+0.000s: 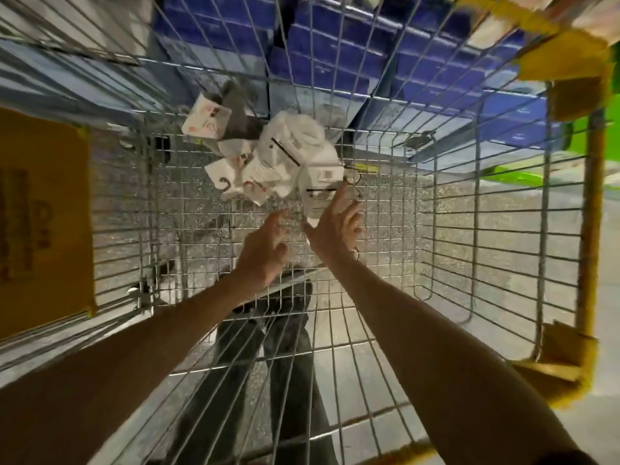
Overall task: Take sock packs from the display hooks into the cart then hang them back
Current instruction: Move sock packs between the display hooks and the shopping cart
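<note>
A heap of white sock packs (268, 156) lies at the far end of the wire cart (469, 236), on its mesh floor. The nearest one, a barcoded pack (320, 182), has its long axis running near to far, with the barcode end far. The right hand (335, 229) reaches out with fingers spread, straddling the pack's near end but not closed on it. The left hand (263, 253) hovers beside it, loosely curled and holding nothing. The packs are soft and crumpled, the cart's grid stiff.
</note>
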A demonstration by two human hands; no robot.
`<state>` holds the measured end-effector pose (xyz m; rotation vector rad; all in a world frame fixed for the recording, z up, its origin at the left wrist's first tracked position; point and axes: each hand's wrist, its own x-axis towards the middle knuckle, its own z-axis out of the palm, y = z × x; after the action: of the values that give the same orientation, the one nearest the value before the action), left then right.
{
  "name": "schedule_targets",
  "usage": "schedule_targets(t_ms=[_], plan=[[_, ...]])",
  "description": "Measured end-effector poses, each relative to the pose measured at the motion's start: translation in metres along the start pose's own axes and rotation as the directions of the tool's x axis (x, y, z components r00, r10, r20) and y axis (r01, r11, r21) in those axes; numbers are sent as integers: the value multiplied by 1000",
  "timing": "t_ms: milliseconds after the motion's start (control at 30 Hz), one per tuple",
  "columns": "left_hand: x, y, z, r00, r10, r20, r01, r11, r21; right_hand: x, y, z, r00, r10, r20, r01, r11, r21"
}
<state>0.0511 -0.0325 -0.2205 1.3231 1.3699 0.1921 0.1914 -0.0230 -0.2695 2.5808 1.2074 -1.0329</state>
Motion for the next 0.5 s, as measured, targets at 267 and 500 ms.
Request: schedule_targets(t_ms=[267, 500], plan=[[-15, -5, -22, 992, -126, -26, 127, 991, 33, -21, 2, -10, 996, -88, 30, 85, 993, 83], [-33, 0, -40, 996, 23, 90, -45, 970, 241, -65, -7, -45, 658, -182, 731, 9, 972, 233]])
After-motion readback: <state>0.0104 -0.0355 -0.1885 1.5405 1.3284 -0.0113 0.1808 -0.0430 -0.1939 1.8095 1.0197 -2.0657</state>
